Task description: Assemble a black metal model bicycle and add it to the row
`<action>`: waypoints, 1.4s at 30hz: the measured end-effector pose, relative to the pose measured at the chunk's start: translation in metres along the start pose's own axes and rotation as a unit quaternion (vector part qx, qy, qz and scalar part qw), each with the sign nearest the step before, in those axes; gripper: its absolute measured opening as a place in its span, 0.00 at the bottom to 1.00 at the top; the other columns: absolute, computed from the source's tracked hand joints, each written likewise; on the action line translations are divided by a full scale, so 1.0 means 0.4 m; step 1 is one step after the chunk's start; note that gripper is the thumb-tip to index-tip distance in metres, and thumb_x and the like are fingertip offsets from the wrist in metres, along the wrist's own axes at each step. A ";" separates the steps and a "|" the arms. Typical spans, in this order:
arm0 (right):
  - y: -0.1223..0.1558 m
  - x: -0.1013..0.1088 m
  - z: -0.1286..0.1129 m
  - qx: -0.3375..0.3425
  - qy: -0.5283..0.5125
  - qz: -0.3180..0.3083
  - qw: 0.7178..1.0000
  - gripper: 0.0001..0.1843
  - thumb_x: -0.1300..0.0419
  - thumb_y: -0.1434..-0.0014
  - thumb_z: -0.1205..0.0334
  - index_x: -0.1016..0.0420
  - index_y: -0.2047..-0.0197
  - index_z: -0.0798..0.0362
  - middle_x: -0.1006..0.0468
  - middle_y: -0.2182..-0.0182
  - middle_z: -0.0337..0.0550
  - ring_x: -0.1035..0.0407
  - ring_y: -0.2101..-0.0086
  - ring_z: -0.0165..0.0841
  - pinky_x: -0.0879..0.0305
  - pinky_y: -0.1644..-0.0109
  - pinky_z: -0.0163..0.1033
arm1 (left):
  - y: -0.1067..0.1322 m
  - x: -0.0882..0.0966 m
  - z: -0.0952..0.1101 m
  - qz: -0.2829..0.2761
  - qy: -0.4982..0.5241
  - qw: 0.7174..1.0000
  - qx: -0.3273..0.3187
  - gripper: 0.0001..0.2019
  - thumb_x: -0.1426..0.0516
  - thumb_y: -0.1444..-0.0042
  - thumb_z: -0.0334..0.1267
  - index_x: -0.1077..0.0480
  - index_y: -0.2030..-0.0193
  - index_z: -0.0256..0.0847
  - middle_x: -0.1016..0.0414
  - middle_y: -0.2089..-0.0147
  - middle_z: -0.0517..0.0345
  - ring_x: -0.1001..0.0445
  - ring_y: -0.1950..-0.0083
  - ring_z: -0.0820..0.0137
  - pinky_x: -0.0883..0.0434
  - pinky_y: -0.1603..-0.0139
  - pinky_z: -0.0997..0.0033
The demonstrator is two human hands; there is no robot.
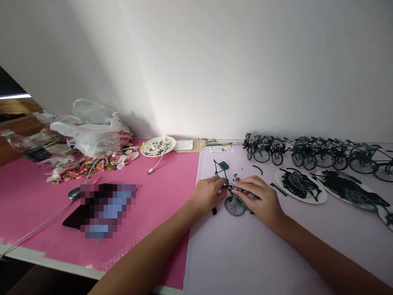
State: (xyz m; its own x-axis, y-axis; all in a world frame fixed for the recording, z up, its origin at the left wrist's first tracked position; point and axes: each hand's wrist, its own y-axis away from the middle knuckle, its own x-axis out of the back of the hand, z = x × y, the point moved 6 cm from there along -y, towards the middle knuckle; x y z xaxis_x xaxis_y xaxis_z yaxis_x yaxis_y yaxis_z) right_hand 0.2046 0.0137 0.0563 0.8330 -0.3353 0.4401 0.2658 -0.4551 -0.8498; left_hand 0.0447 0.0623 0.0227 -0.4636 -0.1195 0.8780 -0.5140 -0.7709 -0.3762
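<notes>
A small dark green model bicycle, partly built, lies on the pale mat between my hands, its spoked wheel showing below my fingers. My left hand is closed on the frame's left side, where the thin fork and a green seat part stick up. My right hand pinches the frame from the right, fingers pressed together over it. A small black piece lies just beneath my left hand.
A row of finished model bicycles lines the back right, with white plates of black parts in front. On the pink mat sit a plastic bag, a bowl of small parts, a cable and a phone.
</notes>
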 end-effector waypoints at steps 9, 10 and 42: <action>-0.002 0.001 0.007 -0.006 -0.013 -0.012 1.000 0.18 0.34 0.35 0.71 0.16 0.47 0.40 0.19 0.64 0.43 0.25 0.65 0.37 0.24 0.63 0.43 | 0.000 -0.009 0.003 -0.007 -0.061 0.998 -0.032 0.09 0.46 0.35 0.33 0.25 0.54 0.42 0.22 0.61 0.55 0.23 0.63 0.69 0.34 0.67 0.72; -0.002 0.001 0.007 -0.006 -0.014 -0.012 1.000 0.18 0.33 0.36 0.71 0.16 0.46 0.40 0.19 0.64 0.43 0.25 0.65 0.37 0.24 0.63 0.43 | 0.000 -0.010 0.004 -0.010 -0.066 0.997 -0.038 0.09 0.46 0.35 0.33 0.26 0.53 0.41 0.23 0.61 0.55 0.24 0.62 0.68 0.34 0.67 0.72; 0.019 -0.013 0.030 -0.196 -0.098 0.011 0.976 0.04 0.33 0.37 0.60 0.18 0.62 0.50 0.21 0.67 0.43 0.28 0.70 0.33 0.26 0.71 0.38 | 0.018 0.013 0.072 0.046 -0.151 0.980 -0.123 0.13 0.54 0.28 0.32 0.32 0.61 0.40 0.30 0.67 0.56 0.29 0.66 0.68 0.33 0.66 0.70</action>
State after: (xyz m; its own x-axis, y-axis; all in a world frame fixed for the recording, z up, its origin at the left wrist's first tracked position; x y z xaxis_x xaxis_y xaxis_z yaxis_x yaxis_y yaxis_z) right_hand 0.2081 0.0221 0.0440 0.9235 -0.2024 0.3258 0.0718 -0.7430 -0.6654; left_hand 0.0594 0.0383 0.0329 -0.3012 -0.3899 0.8702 -0.6551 -0.5785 -0.4860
